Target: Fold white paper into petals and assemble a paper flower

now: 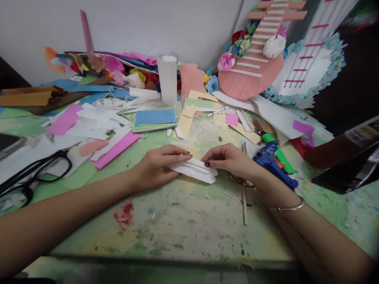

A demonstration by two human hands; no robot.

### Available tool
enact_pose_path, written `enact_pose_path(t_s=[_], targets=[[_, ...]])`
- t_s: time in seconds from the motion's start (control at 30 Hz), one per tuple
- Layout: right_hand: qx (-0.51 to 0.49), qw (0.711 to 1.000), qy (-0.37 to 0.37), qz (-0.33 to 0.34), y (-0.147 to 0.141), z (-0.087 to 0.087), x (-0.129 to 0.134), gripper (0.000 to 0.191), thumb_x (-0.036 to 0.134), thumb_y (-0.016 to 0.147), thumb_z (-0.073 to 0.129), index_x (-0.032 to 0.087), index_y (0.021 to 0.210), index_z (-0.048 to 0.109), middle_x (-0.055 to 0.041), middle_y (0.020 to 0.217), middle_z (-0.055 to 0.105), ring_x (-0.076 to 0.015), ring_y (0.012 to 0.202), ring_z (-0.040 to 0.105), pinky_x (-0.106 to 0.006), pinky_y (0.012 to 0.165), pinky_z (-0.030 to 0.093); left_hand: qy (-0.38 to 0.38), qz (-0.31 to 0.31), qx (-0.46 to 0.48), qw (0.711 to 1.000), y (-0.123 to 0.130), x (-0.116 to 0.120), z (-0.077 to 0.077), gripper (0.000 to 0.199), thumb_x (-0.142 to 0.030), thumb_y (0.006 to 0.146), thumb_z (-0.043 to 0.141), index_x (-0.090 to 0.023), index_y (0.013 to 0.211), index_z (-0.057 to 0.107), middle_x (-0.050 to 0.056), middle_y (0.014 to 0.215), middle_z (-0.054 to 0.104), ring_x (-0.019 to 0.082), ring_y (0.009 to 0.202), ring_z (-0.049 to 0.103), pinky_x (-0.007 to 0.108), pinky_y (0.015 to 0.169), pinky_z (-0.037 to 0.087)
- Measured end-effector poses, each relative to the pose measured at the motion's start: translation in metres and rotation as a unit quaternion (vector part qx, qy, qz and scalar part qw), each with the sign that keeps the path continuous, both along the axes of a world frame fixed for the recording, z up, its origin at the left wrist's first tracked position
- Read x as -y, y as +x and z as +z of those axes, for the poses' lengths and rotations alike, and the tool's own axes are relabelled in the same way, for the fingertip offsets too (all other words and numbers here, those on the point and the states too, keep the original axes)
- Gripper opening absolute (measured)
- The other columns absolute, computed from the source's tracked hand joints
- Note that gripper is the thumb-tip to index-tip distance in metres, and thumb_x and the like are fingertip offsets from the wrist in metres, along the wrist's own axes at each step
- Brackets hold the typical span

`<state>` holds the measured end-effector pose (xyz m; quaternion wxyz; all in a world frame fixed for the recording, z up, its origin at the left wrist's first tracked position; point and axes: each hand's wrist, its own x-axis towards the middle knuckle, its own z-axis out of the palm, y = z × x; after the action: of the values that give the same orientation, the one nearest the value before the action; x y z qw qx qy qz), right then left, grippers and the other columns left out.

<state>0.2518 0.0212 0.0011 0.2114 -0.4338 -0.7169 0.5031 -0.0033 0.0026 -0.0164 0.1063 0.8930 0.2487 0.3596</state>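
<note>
A strip of folded white paper [196,169] with lengthwise creases spans the gap between my hands, just above the paint-stained table [185,229]. My left hand [160,163] grips its left end, thumb and fingers closed on it. At the other end, my right hand [226,160] pinches the upper edge between thumb and fingertips. Partly hidden under my right wrist lie scissors [238,179], and a thin wooden stick [245,205] rests beside them. A blue glue gun [274,164] lies just right of that wrist.
Black glasses [46,169] and a phone [2,148] lie at the left among paper scraps [86,123]. Behind my hands are a stack of coloured paper [156,117] and an upright white paper roll [167,80]. Paper guitar shapes [252,73] lean at the back right, near a dark bottle [330,150].
</note>
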Motion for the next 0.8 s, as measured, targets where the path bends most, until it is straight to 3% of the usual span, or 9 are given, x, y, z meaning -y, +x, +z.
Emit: enact_pose_path(t_s=[0.17,0.27,0.33,0.5,0.63,0.8], targets=[[-0.005,1.0,0.013,0.004,-0.0013,0.0008,0.0026,0.016,0.019,0.075,0.062,0.018,0.089,0.071,-0.0035,0.079,0.07,-0.0125,0.068,0.06,-0.025,0.061,0.047,-0.154,-0.027,-0.003,0.988,-0.001,-0.0019,0.0076,0.052,-0.023,0.074,0.075,-0.021,0.124,0.06,0.014,0.124,0.056,0.014,0.084,0.065,0.03,0.077,0.058],[-0.011,1.0,0.012,0.009,-0.0021,0.0006,0.0036,0.018,0.02,0.075,0.063,0.017,0.092,0.069,-0.0038,0.08,0.068,-0.0122,0.069,0.06,-0.024,0.061,0.047,-0.225,-0.056,0.01,0.973,-0.0014,-0.0025,0.0099,0.056,-0.027,0.068,0.081,-0.021,0.12,0.061,0.015,0.131,0.05,0.016,0.09,0.064,0.032,0.082,0.058],[-0.007,1.0,0.011,0.014,-0.0026,0.0006,0.0041,0.02,0.02,0.075,0.064,0.015,0.094,0.069,-0.0033,0.078,0.067,-0.0117,0.068,0.059,-0.023,0.06,0.046,-0.265,-0.072,0.032,0.961,-0.0013,-0.0023,0.0099,0.049,-0.027,0.07,0.08,-0.019,0.115,0.063,0.015,0.131,0.05,0.016,0.092,0.065,0.032,0.084,0.058],[0.017,0.999,0.035,0.017,-0.0046,0.0013,0.006,0.019,0.017,0.075,0.063,0.013,0.092,0.071,-0.0034,0.075,0.067,-0.0104,0.064,0.056,-0.022,0.057,0.043,-0.273,-0.054,0.052,0.959,-0.0001,-0.0021,0.0082,0.02,-0.018,0.082,0.064,-0.015,0.101,0.067,0.012,0.112,0.063,0.015,0.089,0.066,0.029,0.079,0.058],[0.027,0.998,0.052,0.022,-0.0055,0.0016,0.0074,0.017,0.018,0.076,0.061,0.014,0.089,0.072,-0.002,0.07,0.066,-0.0093,0.061,0.053,-0.021,0.054,0.041,-0.293,-0.015,0.05,0.955,0.0012,-0.0007,0.0087,0.017,-0.016,0.081,0.063,-0.015,0.097,0.068,0.008,0.094,0.07,0.016,0.084,0.068,0.028,0.075,0.058],[0.024,0.998,0.062,0.018,-0.0063,0.0,0.0073,0.017,0.017,0.076,0.059,0.014,0.085,0.072,-0.0005,0.067,0.063,-0.0087,0.058,0.051,-0.021,0.053,0.038,-0.309,-0.012,0.072,0.948,0.004,0.0024,0.0095,0.016,-0.016,0.079,0.066,-0.015,0.095,0.069,0.007,0.091,0.071,0.015,0.081,0.068,0.028,0.076,0.058]])
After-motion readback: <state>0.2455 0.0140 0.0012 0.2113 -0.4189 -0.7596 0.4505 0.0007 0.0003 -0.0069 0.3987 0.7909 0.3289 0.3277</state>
